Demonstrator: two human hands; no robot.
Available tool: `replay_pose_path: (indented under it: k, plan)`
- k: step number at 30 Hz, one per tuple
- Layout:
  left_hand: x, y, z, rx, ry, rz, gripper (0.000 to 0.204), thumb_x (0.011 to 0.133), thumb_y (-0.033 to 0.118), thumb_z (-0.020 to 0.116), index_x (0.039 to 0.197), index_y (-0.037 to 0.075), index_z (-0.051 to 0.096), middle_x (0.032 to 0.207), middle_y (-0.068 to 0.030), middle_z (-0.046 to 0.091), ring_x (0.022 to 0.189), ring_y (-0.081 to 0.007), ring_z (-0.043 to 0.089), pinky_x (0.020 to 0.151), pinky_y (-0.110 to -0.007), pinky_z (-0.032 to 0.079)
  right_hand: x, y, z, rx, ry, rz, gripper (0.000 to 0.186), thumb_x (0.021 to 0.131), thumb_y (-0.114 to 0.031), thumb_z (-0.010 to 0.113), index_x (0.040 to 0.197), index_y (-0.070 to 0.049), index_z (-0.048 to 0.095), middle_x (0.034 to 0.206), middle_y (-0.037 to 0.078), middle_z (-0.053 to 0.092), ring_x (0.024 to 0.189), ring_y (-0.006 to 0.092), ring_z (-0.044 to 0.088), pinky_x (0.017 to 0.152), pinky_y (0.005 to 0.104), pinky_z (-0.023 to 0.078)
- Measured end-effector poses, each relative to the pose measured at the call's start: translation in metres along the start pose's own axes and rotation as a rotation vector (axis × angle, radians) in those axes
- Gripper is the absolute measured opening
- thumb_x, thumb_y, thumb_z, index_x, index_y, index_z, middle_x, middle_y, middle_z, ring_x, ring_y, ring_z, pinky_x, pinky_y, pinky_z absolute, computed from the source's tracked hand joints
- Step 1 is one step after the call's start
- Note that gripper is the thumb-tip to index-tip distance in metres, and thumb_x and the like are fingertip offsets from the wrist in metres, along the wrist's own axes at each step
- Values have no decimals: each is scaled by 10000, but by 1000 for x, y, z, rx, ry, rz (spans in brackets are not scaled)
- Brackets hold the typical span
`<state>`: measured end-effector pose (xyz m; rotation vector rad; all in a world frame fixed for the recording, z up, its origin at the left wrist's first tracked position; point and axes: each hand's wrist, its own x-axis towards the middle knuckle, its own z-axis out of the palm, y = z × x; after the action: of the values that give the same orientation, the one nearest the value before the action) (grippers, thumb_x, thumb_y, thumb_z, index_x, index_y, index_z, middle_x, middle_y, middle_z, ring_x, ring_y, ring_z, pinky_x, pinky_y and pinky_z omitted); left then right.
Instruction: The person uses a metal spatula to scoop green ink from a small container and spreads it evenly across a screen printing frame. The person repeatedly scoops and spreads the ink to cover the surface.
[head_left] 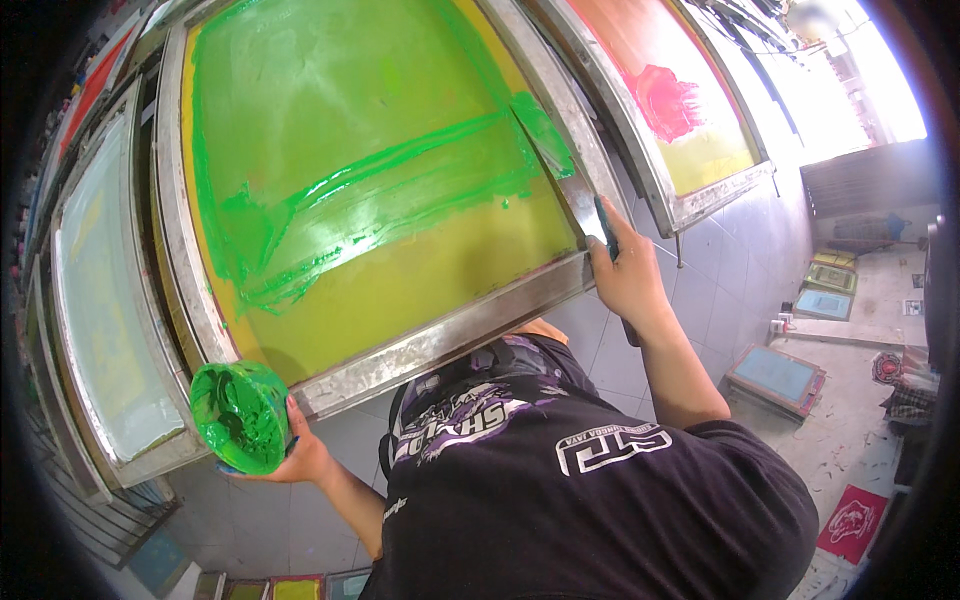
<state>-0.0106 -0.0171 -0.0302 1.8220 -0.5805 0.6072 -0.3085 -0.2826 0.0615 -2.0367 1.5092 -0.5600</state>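
My left hand (306,458) grips a round tub (240,418) of green ink from its side and underneath, beside the near left corner of a screen printing frame. The tub tilts so that its ink-smeared inside shows. In my right hand (630,268) is an ink spatula (578,200), its metal blade angled over the frame's right side and green ink on its far end. The metal screen printing frame (440,362) lies in front of me. Thick green ink (340,190) covers the far part of its mesh in streaks; the near strip is yellowish.
A frame with white ink (110,300) stands close on the left, and one with red ink (668,103) on the right. Grey floor tiles (700,260) lie below. More screens (775,378) rest against the right side, with a red printed piece (852,522) near them.
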Motion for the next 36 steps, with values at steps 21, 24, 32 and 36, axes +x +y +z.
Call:
replay_pose_path:
  k: [21,24,32,36]
  plan:
    - [-4,-1,0,35,47,-36,1244,514,205,902,1396,-41,60,1359,-211,362,1229,-301,404,1046,-439,306,11,-2,-17,164,-71,150,496,816,-70,577,1300,-38,473,1085,153,612,942,193,580,841,315,452]
    - [-1,5,1,12,39,-48,1246,512,196,903,1396,-41,58,1371,-215,342,1233,-293,403,1043,-438,313,13,2,-16,207,-86,240,488,821,-65,568,1297,-31,471,1127,176,595,985,200,576,869,321,446]
    - [-2,6,0,137,29,4,1192,528,148,889,1397,-31,94,1364,-204,360,1216,-284,427,1021,-439,356,1,12,-1,-38,44,28,471,821,-54,567,1274,25,467,1151,202,592,1038,213,577,901,309,429]
    - [-4,4,1,53,19,-39,1145,536,51,865,1399,-1,113,1367,-197,355,1187,-271,454,985,-419,416,0,15,7,-50,179,-126,432,792,-82,533,1216,-1,512,997,265,611,937,380,605,822,390,453]
